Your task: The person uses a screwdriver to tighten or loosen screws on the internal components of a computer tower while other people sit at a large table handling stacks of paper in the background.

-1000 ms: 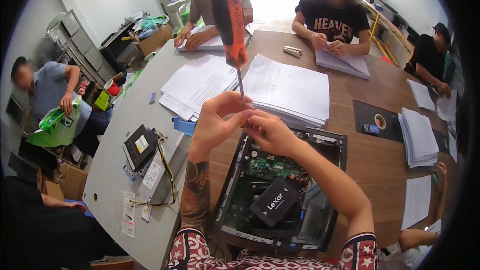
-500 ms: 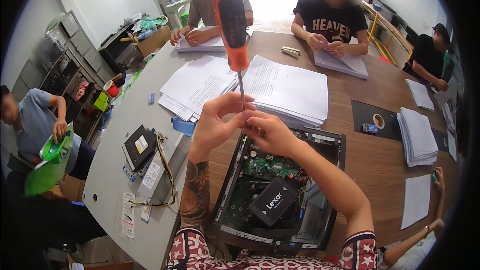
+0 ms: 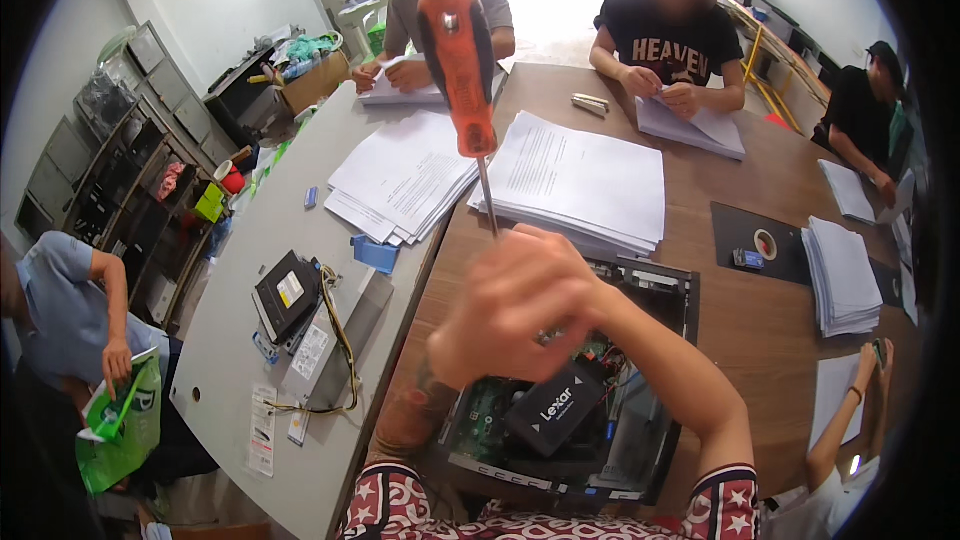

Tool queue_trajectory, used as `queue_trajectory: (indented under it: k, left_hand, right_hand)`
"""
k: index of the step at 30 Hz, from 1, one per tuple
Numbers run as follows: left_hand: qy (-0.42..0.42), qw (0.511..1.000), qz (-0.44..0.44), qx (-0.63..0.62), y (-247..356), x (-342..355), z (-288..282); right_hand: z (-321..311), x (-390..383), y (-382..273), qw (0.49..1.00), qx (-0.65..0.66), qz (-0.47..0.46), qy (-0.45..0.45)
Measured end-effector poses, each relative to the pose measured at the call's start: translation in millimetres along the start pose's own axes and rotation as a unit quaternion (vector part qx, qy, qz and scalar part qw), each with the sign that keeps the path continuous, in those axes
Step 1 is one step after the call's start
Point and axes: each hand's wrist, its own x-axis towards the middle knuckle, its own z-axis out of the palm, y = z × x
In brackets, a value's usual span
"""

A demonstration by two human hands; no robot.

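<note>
An orange and black screwdriver (image 3: 462, 70) stands upright, handle up, above an opened computer case (image 3: 685, 315). My right hand (image 3: 560, 265) is closed, its fingers pinched round the lower end of the shaft. Smeared by motion, my left hand (image 3: 480, 325) is just below and in front of the right one; its fingers cannot be made out. Whatever is at the screwdriver's tip is hidden by my hands. Inside the case, a black solid-state drive (image 3: 555, 405) lies loose-looking over a green circuit board (image 3: 475, 410), near some thin coloured wires.
Left of the case lie a metal power supply (image 3: 345, 340) with cables, an optical drive (image 3: 285, 290) and a blue plastic piece (image 3: 375, 253). Paper stacks (image 3: 580, 175) stand beyond; a tape roll (image 3: 765, 244) lies right. Several people sit or stand around the table.
My left hand has come off the screwdriver shaft and dropped toward me. The screwdriver's handle has turned and leans slightly more left. A person at left has lowered a green bag.
</note>
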Motion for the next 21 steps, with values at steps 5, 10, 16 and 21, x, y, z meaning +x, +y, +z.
queue_trajectory:
  k: [5,10,16,21]
  left_hand:
    - [-0.171,0.981,-0.051,-0.083,-10,-12,31]
    - [-0.232,0.968,-0.056,-0.077,-11,-12,28]
    - [-0.216,0.974,-0.054,-0.045,-20,-14,38]
    - [-0.200,0.976,-0.062,-0.064,-25,-15,37]
  right_hand:
    - [9,2,-6,0.994,0.008,0.106,0.011]
    - [14,3,3,0.995,0.042,0.083,0.022]
    - [21,-2,18,0.996,0.015,0.086,0.006]
    - [17,2,14,0.995,0.020,0.095,-0.004]
